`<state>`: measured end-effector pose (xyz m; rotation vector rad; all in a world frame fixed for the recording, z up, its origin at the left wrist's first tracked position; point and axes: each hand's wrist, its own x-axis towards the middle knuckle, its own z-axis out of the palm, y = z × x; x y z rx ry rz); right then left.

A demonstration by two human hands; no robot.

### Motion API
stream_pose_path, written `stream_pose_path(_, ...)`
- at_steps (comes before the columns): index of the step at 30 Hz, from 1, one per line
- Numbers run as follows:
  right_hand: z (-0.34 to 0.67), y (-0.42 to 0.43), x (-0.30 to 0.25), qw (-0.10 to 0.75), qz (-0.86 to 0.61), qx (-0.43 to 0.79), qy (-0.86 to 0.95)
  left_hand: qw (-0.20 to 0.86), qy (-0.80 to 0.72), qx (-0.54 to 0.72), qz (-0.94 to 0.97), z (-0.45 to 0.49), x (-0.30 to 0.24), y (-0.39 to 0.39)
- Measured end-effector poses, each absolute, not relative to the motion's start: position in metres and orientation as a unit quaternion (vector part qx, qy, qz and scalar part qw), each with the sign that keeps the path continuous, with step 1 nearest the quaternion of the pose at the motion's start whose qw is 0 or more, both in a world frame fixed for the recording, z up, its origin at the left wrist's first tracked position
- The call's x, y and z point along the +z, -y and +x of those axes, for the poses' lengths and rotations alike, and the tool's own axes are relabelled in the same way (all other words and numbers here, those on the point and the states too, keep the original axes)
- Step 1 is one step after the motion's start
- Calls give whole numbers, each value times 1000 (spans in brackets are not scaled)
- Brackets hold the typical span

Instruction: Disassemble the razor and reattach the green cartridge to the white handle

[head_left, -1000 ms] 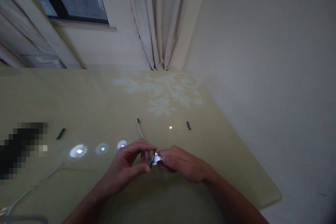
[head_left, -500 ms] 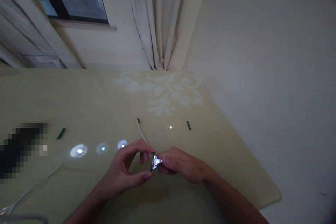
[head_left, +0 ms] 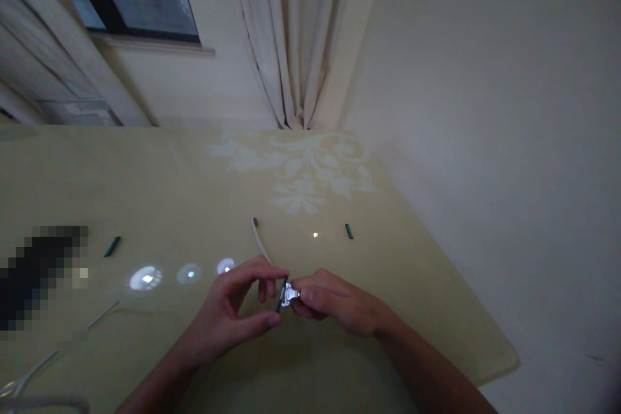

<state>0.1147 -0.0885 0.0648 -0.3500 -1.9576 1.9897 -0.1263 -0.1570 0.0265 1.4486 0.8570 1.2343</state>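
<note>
My left hand [head_left: 235, 310] grips a dark, narrow razor blade cartridge [head_left: 282, 294] by its two ends, between thumb and forefinger. The shiny silver head of a razor [head_left: 290, 295] meets the cartridge from the right; whether the two are locked together I cannot tell. Wrapped around the razor's handle, my right hand [head_left: 334, 301] hides most of it. Just behind my left fingers lies a white toothbrush [head_left: 262, 247] with dark bristles, its near end covered by my hand.
A small dark-green strip [head_left: 349, 231] lies to the right on the glossy table [head_left: 412, 284], and a similar strip [head_left: 112, 246] lies to the left. A pale cable [head_left: 39, 365] runs along the left front. A blurred-out dark shape [head_left: 39, 278] is at the left. A wall [head_left: 509, 142] borders the right.
The blade cartridge has tilted slightly, its upper end shifting right along with my left forefinger. My right hand has risen a touch.
</note>
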Motion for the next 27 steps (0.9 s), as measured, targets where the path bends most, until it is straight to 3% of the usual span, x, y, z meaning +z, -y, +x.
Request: stream_pose_path(27, 113, 89, 62, 165, -100, 715, 672, 514, -325, 534, 587, -124, 25, 158)
